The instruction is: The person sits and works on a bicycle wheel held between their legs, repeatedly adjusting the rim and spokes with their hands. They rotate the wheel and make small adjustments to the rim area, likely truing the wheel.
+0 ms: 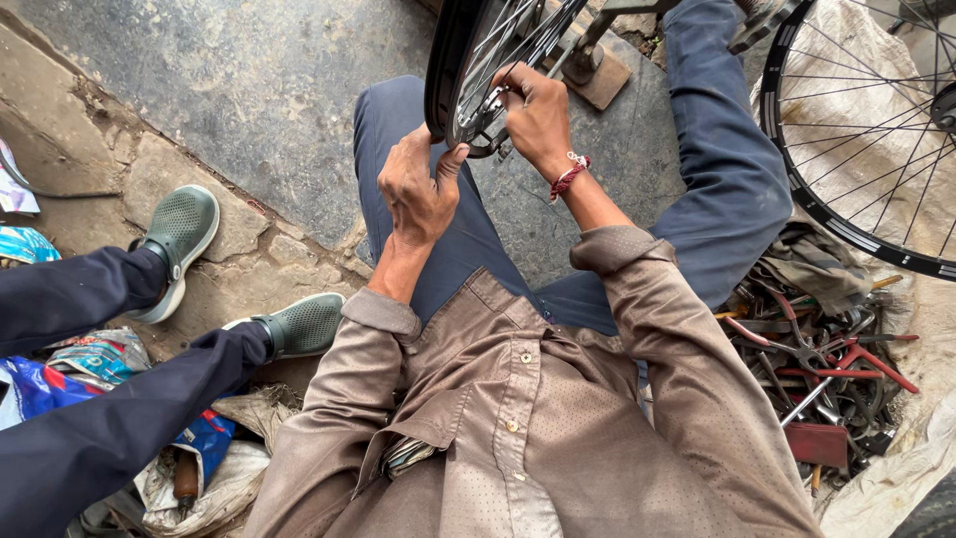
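At the far left, much is cut off: another person's two dark-sleeved legs [110, 399] enter from the edge, ending in green clogs [179, 244] on the stone floor [259, 90], and crumpled bags and cloth [90, 369] lie half hidden under them. Nearer the middle, your left hand [418, 189] rises from a rolled brown cuff, wrist bent back, fingers curled closed around the black tyre [443, 80] of a bicycle wheel [488, 60], thumb pressed against the rim's edge. The wheel stands upright between your knees, and its upper part runs out of the top of the view, so you see only the lower arc and a few spokes. Your right hand [538, 115], with a red thread at the wrist, is clenched at the rim just beside the left; a small metal part shows at its fingertips, but what it is cannot be made out. Your right forearm angles up from a bent elbow. Further right, a heap of pliers and other hand tools [817, 359] lies tangled on the ground, individual pieces hard to separate. At the far right a second wheel [846, 219], bare-rimmed, is cut off by the frame's edge.
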Demonstrator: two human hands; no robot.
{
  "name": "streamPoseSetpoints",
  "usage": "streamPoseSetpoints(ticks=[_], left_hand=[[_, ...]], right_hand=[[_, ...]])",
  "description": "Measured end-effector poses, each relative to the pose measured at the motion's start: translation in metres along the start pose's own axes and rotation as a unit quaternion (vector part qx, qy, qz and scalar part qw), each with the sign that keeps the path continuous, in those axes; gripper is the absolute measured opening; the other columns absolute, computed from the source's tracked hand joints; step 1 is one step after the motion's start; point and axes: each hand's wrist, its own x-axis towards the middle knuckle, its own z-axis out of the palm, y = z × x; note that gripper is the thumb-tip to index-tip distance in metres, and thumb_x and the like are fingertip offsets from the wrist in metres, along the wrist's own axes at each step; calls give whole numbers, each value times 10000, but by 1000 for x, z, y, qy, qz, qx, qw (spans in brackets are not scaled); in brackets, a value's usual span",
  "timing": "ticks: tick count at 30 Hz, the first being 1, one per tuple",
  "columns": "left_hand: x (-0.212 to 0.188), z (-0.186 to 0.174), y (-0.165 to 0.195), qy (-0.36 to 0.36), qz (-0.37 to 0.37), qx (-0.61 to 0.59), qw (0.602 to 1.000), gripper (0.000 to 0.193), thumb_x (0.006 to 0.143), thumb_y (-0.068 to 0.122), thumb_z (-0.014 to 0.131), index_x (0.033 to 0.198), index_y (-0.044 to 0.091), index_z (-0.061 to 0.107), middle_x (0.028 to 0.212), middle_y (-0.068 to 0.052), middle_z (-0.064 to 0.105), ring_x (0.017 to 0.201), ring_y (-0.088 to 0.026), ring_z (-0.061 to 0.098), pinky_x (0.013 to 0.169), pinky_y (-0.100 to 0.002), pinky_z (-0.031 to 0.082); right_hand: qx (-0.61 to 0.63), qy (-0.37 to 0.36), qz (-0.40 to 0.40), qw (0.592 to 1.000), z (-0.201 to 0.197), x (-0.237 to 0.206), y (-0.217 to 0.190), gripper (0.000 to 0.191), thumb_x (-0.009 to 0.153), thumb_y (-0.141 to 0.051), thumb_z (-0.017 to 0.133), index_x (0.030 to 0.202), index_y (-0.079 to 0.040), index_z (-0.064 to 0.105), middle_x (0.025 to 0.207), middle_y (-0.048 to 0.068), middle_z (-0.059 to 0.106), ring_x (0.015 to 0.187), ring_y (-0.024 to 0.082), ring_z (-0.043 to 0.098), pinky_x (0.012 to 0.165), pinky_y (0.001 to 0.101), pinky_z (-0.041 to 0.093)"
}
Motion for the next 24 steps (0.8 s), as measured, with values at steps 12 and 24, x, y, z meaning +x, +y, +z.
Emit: streamPoseSetpoints(ticks=[12,24], left_hand=[[3,-2,3,-1,1,-4,1000,283,1014,265,733,1176,39,675,1031,-94,751,945,-278,733,821,-387,560],[0,3,-2,-1,4,-5,1000,302,1016,292,721,1189,48,679,1029,-75,757,947,-243,741,818,-361,578]], right_hand=[[4,-40,2,999,-5,3,7,188,858,97,630,964,0,750,841,86,758,734,157,729,645,292,559],[-74,-44,97,992,-5,13,24,425,854,142,488,990,-79,824,822,91,762,689,187,654,601,349,488]])
